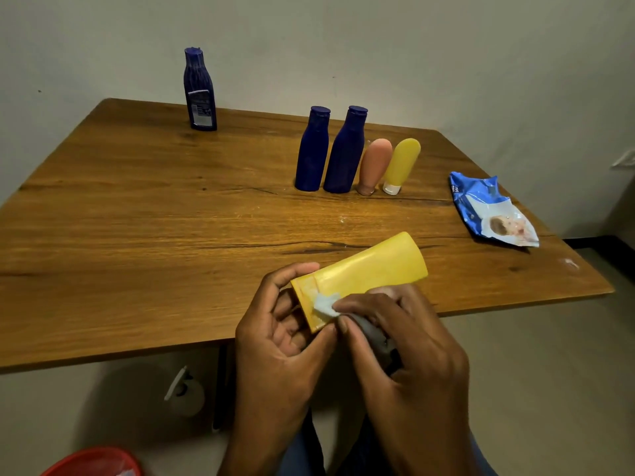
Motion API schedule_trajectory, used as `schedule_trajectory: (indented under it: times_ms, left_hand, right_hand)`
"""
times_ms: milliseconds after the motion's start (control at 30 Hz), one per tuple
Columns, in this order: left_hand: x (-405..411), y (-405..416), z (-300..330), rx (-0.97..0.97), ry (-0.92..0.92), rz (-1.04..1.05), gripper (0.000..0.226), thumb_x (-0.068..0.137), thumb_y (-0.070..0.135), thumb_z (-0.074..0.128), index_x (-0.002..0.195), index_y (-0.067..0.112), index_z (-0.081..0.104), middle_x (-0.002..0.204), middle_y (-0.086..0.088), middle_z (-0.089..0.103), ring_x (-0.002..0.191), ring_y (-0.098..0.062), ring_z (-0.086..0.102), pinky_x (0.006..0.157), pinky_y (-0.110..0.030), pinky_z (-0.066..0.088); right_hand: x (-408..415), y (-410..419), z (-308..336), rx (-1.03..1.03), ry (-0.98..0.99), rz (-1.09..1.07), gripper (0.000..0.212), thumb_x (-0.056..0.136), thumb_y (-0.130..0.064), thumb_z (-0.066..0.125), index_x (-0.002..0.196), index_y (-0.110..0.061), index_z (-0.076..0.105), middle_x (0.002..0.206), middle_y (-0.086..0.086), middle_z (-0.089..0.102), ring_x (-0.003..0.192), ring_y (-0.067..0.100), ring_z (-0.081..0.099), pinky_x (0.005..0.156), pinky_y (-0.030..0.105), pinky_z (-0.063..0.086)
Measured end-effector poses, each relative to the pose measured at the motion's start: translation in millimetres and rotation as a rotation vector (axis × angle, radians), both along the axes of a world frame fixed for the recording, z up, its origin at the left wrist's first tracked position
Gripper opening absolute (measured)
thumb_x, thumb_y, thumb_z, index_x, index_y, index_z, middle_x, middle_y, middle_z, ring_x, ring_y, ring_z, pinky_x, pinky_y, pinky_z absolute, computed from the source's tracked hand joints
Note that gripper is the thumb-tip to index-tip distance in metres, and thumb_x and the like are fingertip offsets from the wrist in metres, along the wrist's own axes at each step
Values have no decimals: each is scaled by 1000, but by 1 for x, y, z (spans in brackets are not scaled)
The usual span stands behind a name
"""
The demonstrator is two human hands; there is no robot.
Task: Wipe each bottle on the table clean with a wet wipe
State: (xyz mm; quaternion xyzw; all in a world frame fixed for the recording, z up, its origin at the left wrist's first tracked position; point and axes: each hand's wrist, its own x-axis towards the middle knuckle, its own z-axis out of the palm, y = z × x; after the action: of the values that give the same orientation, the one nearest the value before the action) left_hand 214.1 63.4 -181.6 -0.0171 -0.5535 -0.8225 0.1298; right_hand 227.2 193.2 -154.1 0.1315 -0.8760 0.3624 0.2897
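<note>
My left hand (285, 345) grips the cap end of a large yellow bottle (371, 266), held tilted over the table's front edge. My right hand (405, 341) pinches a white wet wipe (326, 305) and presses it against the bottle near its cap. Farther back stand two dark blue bottles (311, 149) (345, 151), a peach tube (375, 165) and a small yellow tube (401, 164) in a row. A third dark blue bottle (200, 89) with a label stands alone at the far left.
The wooden table (137, 214) meets the wall at the back. A blue wet wipe pack (491, 209) lies near the right edge. A red bin (96, 463) sits on the floor at the lower left. My knees are below the table edge.
</note>
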Motion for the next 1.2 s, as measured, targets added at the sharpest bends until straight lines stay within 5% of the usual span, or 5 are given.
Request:
schedule_trajectory:
  times_ms: [233,467,833,1200]
  left_hand:
    - [-3,-3,-4,18,-17,6,64,70,3,86,129,19,67,123,-6,76,114,-25,76,86,-28,62]
    - [-4,-1,-7,53,14,-6,57,74,0,86,127,14,69,130,-7,74,115,-28,76,87,-26,61]
    - [-5,-5,-8,83,11,-57,57,76,1,86,129,9,68,134,-5,73,119,-28,74,89,-30,62]
    - [-4,-4,-5,121,22,-115,56,75,1,88,127,8,69,121,-8,79,112,-28,77,88,-26,61]
  right_hand:
    - [-29,52,13,-32,-71,-195,23,92,-14,76,110,-27,74,107,-8,68,98,3,64,77,6,46]
    - [-8,21,9,7,-64,-85,16,93,-21,74,107,-28,75,105,-10,66,96,4,65,73,21,55]
    - [-15,42,17,61,-76,-108,24,89,-14,78,107,-29,76,104,-10,67,94,7,62,71,17,47]
    - [-10,11,27,40,-119,177,15,91,-24,80,103,-33,79,100,-16,65,99,9,66,70,32,56]
